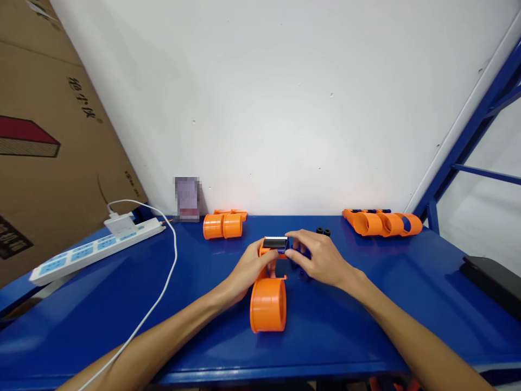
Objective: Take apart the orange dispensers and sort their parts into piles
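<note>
An orange tape dispenser [268,305] lies at the middle of the blue table, its wide ring toward me. My left hand [249,267] is wrapped round its upper end, just below a black roller [275,243] with a white toothed edge. From the right, my right hand [317,255] has its thumb and forefinger at the blue part on the roller's right end; whether they grip it is too small to tell. Small dark blue parts [303,275] lie partly hidden under my right hand, and black cylinders [323,232] stand behind it.
Other orange dispensers stand at the back left [223,226] and back right [382,224]. A white power strip [97,250] with a charger and cable is on the left, a cardboard box [52,136] beyond it, and a black object [492,279] at the right edge.
</note>
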Demonstrator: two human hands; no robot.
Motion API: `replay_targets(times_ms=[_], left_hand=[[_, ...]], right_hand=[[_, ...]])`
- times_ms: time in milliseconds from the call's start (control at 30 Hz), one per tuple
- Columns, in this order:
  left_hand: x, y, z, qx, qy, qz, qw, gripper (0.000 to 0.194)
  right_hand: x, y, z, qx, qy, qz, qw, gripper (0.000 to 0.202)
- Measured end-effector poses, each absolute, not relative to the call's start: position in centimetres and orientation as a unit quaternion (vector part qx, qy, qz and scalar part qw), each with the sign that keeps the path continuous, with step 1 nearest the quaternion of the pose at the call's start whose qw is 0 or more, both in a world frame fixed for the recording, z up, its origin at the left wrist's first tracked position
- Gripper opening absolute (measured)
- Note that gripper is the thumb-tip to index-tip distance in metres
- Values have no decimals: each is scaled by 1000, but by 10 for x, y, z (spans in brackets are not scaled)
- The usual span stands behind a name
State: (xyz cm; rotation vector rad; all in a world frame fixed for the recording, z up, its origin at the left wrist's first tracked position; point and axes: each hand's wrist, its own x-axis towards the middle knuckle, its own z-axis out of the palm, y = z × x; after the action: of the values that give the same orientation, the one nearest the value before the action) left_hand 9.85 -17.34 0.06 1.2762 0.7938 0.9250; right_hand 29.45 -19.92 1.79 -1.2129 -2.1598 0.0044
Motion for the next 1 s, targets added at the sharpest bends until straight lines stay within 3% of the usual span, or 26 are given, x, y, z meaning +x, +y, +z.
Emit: replay_targets(times_ms=[167,300,500,767,1000], left_hand=[[101,-178,-2,519,347,397,673,22],[102,-183,-4,453,320,403,728,24],[104,-185,-6,451,354,422,702,26],[103,-175,-9,460,374,394,703,25],[101,-171,-11,453,360,391,715,26]], right_hand=[[286,-205,13,-487,-835,-107,231,48],[275,-206,12,-548,-807,-165,145,37],[262,-207,7,-568,-797,-192,72,26],[271,-197,3,-512,-828,-226,39,20],[275,-193,5,-501,-831,-234,62,17]])
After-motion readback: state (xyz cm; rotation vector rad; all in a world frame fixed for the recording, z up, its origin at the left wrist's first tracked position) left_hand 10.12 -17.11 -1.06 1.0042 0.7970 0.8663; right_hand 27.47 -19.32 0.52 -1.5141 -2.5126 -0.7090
